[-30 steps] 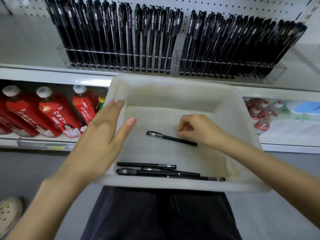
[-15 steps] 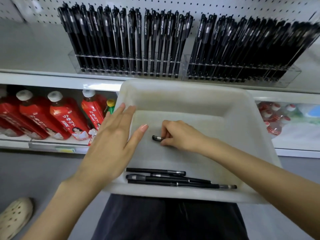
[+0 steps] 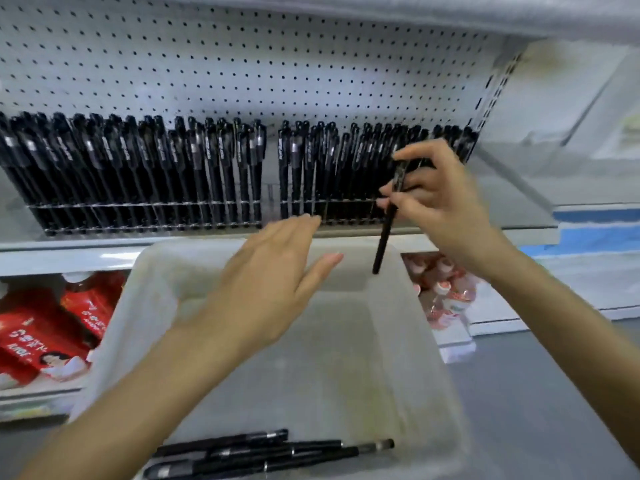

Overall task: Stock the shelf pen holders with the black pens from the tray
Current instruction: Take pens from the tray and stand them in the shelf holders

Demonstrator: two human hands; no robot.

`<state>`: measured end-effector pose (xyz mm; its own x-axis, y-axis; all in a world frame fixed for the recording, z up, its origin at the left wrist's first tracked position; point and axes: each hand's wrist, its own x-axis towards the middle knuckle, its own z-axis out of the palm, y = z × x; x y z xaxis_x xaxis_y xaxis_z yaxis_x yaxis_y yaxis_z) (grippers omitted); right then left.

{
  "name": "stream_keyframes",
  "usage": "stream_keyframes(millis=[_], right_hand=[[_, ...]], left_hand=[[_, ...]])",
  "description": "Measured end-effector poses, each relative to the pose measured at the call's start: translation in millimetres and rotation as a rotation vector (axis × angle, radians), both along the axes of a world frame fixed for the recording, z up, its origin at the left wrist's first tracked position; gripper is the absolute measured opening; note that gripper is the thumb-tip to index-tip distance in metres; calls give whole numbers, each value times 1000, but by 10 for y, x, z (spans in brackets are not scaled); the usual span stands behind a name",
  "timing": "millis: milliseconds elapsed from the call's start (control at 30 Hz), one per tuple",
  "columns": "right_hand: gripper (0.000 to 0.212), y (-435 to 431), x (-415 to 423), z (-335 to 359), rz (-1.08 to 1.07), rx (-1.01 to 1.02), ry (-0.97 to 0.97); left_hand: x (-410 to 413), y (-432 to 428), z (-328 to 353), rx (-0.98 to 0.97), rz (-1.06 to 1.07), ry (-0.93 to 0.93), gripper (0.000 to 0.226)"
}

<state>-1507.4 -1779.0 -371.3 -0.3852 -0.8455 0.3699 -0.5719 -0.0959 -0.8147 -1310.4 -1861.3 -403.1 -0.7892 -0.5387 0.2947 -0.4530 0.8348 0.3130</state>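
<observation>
Right hand (image 3: 440,202) is above the tray's (image 3: 427,341) far rim, fingers (image 3: 388,192) pinching one pen (image 3: 385,233) by its upper half. The pen hangs nearly upright, lower end just over that rim, in front of the right holder (image 3: 332,211) beyond the tray. Left hand (image 3: 273,278) hovers flat over the tray's far-left part, fingers straight, gripping nothing; can't tell if it touches the rim. Main risk: the right holder looks packed, so no free slot is obvious. Pushing in at this tilt could snag neighbouring pens, lever them out of line, or leave the pen standing proud. The pinch is high on the barrel, so the lower end can swing. If it slips, the pen falls back into the tray or past its far rim to the shelf below. Neither hand holds the tray and its support is out of view, so a nudge could shift it. The pen is slim, black and motion-blurred, with pale print near the fingers. Spare pens (image 3: 270,452) lie at the tray's near edge.
</observation>
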Motion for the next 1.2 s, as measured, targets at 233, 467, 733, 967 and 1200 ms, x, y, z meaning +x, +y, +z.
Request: stream_keyframes(millis=[233,467,733,967,1200], right_hand=[[33,52,-630,214,-282,-280,-44],[37,-104,-747,131,-313,-345,76],[35,-243,-864,72,-268,-255,100],[29,-327,-839,-76,-248,-100,206],[30,-421,-842,-140,-248,-35,297]], left_hand=[[-772,-61,-99,-104,-140,-80,63],[-1034,-135,-258,-185,-95,-132,61],[-1198,-141,-365,-228,-60,-92,60],[-1189,-164,-393,-223,-76,-107,60],[-1177,-186,-409,-202,-76,-118,63]])
